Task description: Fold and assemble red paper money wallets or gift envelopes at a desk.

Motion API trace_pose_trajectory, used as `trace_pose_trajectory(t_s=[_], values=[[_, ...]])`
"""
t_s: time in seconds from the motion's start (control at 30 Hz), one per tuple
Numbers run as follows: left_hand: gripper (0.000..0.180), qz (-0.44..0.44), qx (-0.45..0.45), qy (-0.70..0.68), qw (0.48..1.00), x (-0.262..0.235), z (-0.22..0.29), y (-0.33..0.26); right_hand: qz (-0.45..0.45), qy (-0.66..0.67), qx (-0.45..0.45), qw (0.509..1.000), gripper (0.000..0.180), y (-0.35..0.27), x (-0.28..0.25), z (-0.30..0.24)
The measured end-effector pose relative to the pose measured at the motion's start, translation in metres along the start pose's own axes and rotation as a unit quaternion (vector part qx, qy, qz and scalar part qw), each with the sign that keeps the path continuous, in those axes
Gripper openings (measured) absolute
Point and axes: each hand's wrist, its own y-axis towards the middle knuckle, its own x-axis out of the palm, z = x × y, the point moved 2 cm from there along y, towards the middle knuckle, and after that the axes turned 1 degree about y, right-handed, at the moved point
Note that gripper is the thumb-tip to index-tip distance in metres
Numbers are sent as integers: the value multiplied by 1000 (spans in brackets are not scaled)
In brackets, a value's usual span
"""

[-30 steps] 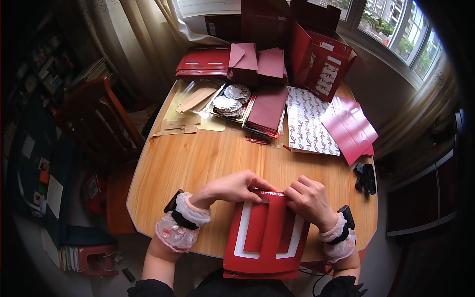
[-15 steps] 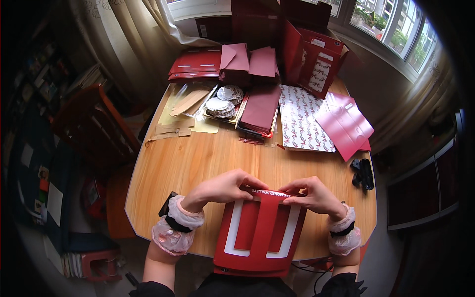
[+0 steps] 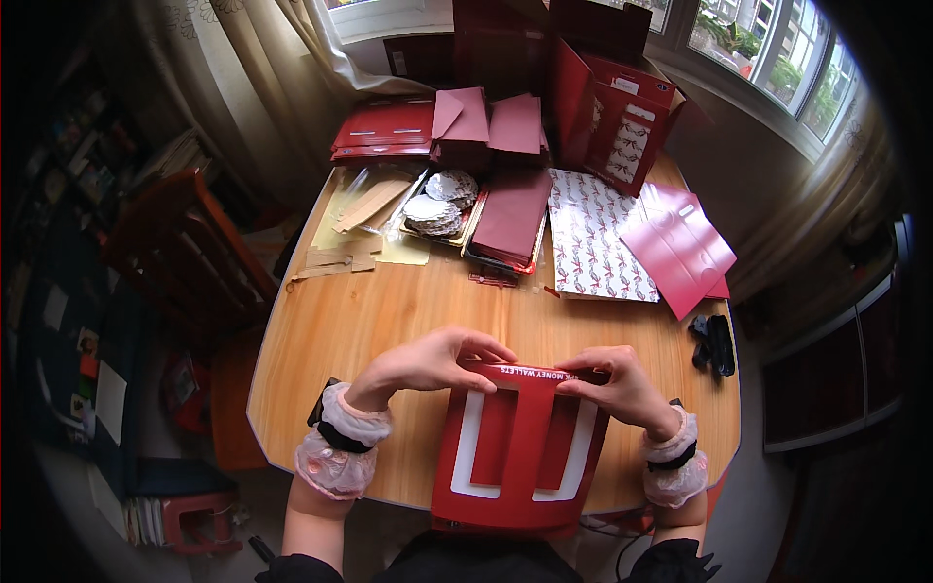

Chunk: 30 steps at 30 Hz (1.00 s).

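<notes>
Red card holder (image 3: 520, 442) pinched at its top edge by your left hand (image 3: 428, 361) and right hand (image 3: 617, 387). Keep both grips level and press the fold evenly.

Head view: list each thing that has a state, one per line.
Red card package: flat at the table's near edge, top edge pinched by both hands.
Left hand: fingers closed on it.
Right hand: fingers closed on it.
Red box: open, upright.
Patterned sheet: lying flat.
</notes>
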Motion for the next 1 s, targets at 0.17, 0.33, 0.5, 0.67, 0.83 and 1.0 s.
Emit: trace_pose_trajectory(t_s=[0.17,0.33,0.5,0.67,0.83,1.0], values=[[36,87,-14,-9,996,-4,10,-12,32,-30,-56,997,24,-3,-11,-3],[33,117,10,-7,993,14,-1,-20,9,-80,-102,991,24,-2,-13,-9],[31,112,37,-44,992,37,-3,-21,-37,-77,-136,987,25,-2,-9,-12],[26,169,34,-57,983,49,-2,-24,-48,-99,-128,986,25,-5,-11,-11],[25,196,90,22,976,52,5,-29,-63,-95,-132,985,26,-8,-15,-18],[24,177,91,18,980,51,2,-26,-81,-67,-105,989,25,-7,-15,-17]])
